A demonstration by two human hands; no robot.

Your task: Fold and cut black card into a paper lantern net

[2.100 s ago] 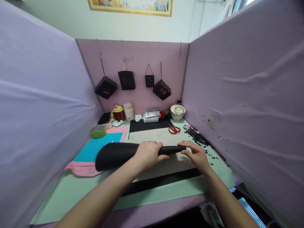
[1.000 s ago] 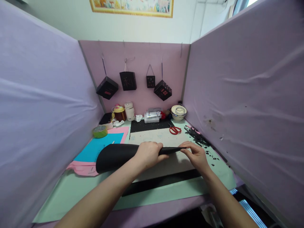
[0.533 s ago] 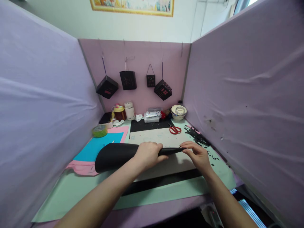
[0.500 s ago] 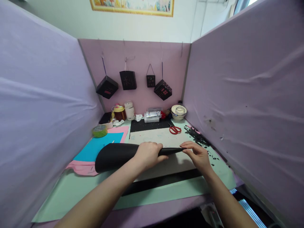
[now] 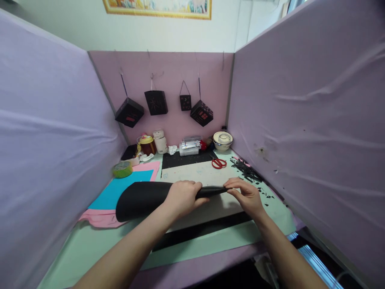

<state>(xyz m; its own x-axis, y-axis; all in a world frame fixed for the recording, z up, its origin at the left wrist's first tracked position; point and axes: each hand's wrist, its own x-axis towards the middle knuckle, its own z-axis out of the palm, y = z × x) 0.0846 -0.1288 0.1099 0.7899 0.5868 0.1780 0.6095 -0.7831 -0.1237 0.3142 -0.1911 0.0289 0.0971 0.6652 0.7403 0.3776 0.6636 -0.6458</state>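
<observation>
A sheet of black paper is curled over on itself, wide and rounded at the left and narrowing to a flat point at the right. My left hand is closed around its middle, thumb below and fingers over the top. At the narrow right end, my right hand pinches the edges between thumb and fingertips. Both hands hold the paper above a pale grey board. Red-handled scissors lie behind the right hand.
Black paper scraps are strewn along the right side. Blue paper and pink paper lie at the left with a green tape roll. At the back stand a jar, a pen box and a bowl. Black boxes hang above.
The whole view has shifted slightly, so things sit a little further left. Both hands keep their hold on the black paper, and its right end shows slightly more of an opening.
</observation>
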